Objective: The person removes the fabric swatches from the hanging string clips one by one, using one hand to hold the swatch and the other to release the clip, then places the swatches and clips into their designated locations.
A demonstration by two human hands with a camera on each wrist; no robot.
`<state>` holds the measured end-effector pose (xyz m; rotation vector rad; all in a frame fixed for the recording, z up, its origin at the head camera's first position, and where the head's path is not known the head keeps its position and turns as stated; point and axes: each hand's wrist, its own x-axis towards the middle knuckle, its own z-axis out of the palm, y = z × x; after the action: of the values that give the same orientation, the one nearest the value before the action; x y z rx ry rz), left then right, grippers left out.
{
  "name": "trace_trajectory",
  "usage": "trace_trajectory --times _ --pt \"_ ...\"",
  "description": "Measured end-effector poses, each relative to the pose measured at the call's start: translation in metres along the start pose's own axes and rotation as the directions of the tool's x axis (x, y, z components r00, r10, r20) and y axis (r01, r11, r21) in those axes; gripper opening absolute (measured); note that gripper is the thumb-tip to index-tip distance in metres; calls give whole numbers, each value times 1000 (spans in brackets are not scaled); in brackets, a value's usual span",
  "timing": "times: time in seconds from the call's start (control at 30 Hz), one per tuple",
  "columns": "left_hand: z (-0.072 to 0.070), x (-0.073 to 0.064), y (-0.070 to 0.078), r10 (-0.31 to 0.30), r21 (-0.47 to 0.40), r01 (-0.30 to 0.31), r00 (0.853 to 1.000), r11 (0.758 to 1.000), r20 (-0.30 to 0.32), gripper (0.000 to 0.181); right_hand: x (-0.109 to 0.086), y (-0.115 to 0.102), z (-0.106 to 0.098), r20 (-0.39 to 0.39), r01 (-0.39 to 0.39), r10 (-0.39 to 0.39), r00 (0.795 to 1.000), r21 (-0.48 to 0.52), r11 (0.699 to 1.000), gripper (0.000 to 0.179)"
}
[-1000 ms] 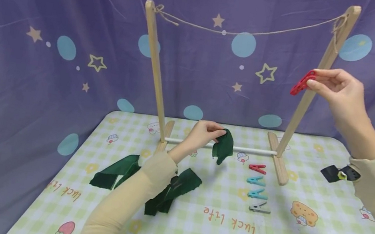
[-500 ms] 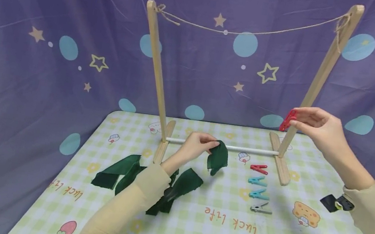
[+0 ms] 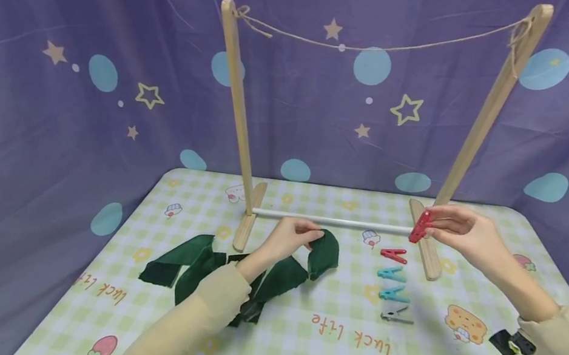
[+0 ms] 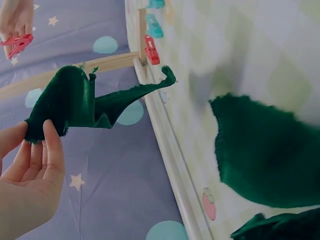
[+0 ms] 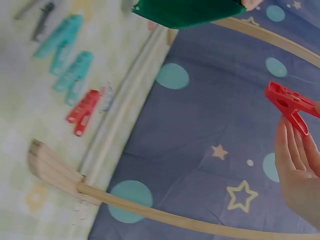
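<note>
My left hand [image 3: 291, 238] pinches the top edge of a dark green cloth strip [image 3: 325, 256], which hangs down in folds over the table. In the left wrist view that cloth [image 4: 75, 97] is held between thumb and fingers. My right hand [image 3: 466, 234] pinches a red clothespin [image 3: 420, 226] in front of the rack's right foot. The right wrist view shows this clothespin [image 5: 290, 105] between thumb and fingertips. More green cloth pieces [image 3: 283, 278] lie under and left of my left forearm, which partly hides them.
A wooden rack with a left post [image 3: 238, 100], right post [image 3: 489, 119], twine line [image 3: 359, 48] and white bottom bar [image 3: 354, 225] stands at the back. A red clothespin [image 3: 394, 255], two turquoise clothespins [image 3: 393, 273] and a grey clothespin [image 3: 396, 314] lie in a column.
My right hand has come down from beside the right post with the red clothespin. My left hand has lowered the green cloth slightly and toward me.
</note>
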<state>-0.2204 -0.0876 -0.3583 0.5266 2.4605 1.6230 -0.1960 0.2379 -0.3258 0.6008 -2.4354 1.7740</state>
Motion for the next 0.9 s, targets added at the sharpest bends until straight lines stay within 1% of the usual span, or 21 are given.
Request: trace_trajectory --times 0.13,0.2,0.23,0.3,0.43,0.5,0.57,0.63,0.73,0.8,0.87,0.9 --pt "-1 -12 7 16 -1 -16 1000 1000 15 21 -8 9 6 49 3 -4 999 29 1000 29" --pt "-1 -18 8 23 6 -23 1000 1000 18 20 -12 14 9 74 -1 -2 997 40 999 28" --pt "-1 -19 5 35 6 -35 999 999 18 20 -14 16 11 86 -7 3 996 50 999 28" --pt "-1 -20 -5 34 0 -34 999 999 20 20 -18 22 15 107 -23 17 994 61 998 28" --pt "0 -21 -26 8 14 -8 1000 1000 23 21 -28 34 22 156 -41 27 987 85 996 28" --pt "-1 -24 -31 -24 24 23 999 999 26 21 -32 39 25 179 -49 28 983 112 992 28" --pt "-1 -28 -34 -30 27 29 999 999 36 20 -37 45 28 208 -52 21 978 141 989 27" --pt "-2 -34 -30 -34 39 32 998 999 45 19 -41 49 32 228 -55 16 974 164 985 27" --pt "-3 -45 -19 -47 63 43 997 997 57 18 -47 56 36 264 -59 11 965 178 982 27" --pt "-3 -51 -13 -52 78 47 996 996 65 18 -52 59 38 279 -84 34 960 170 982 28" --pt "-2 -52 -23 -59 88 52 995 995 76 18 -55 65 40 312 -103 37 949 197 975 29" --pt "-2 -54 -23 -62 88 55 995 995 81 18 -57 68 42 325 -111 38 945 208 972 29"
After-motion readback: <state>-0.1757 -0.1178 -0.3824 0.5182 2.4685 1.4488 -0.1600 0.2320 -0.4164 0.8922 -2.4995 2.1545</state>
